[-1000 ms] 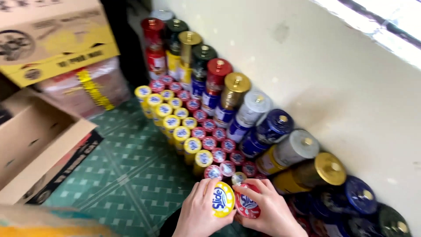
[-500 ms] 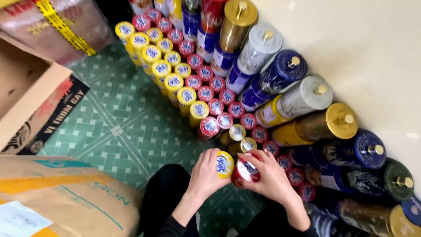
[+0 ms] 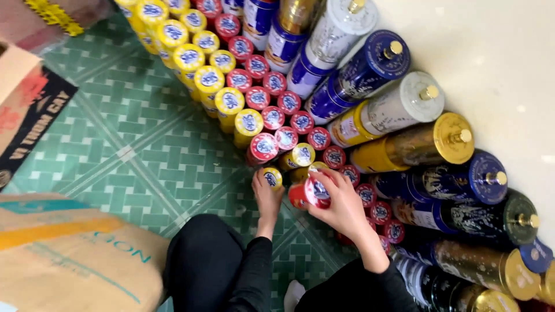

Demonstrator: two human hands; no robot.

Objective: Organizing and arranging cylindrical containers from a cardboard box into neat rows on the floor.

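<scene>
Hands close together over floor (image 3: 144, 162): left hand (image 3: 267, 199) grips yellow can (image 3: 272, 177), set at row end; right hand (image 3: 341, 202) clasps red can (image 3: 309, 193), not yet down. Can rows (image 3: 254, 110) long already; tall tins (image 3: 404, 104) line wall

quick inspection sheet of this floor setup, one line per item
surface: green patterned tile floor, bare strip between boxes and cans.
job's things: yellow-topped can standing at the near end of the rows; red-topped can tilted, lifted beside it.
clutter: rows of small yellow and red cans; tall blue, white and gold tins behind them.
grippers: left hand grips the yellow-topped can; right hand grips the red-topped can.
cables: nothing seen.
surroundings: pale wall behind the tins; cardboard boxes to the left; person's dark-clothed knees at the bottom.
</scene>
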